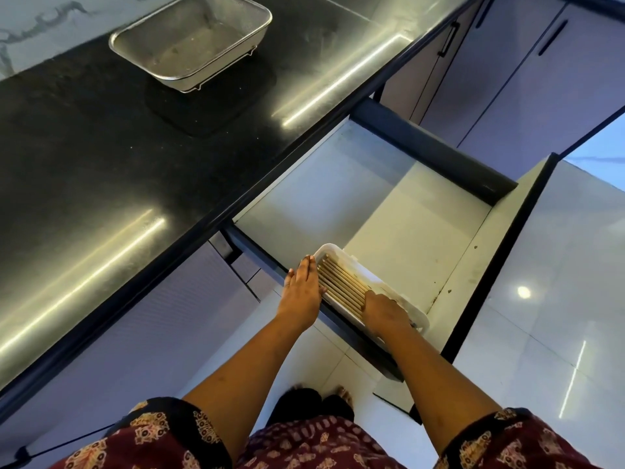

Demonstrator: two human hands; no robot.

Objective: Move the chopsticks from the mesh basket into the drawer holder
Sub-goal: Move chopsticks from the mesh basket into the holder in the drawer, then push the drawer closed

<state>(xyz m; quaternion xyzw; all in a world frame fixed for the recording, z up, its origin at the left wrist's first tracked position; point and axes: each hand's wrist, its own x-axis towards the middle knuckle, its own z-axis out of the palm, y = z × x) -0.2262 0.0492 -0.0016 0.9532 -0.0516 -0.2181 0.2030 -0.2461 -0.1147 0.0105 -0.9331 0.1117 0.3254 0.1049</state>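
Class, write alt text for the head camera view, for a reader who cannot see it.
A row of chopsticks lies in a white holder inside an open drawer, with a person's left hand flat against one end and the right hand over the other. On the black countertop above, the mesh basket stands empty.

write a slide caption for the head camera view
Left hand flat against the holder in the open drawer, right hand on its chopsticks; mesh basket empty on the counter.
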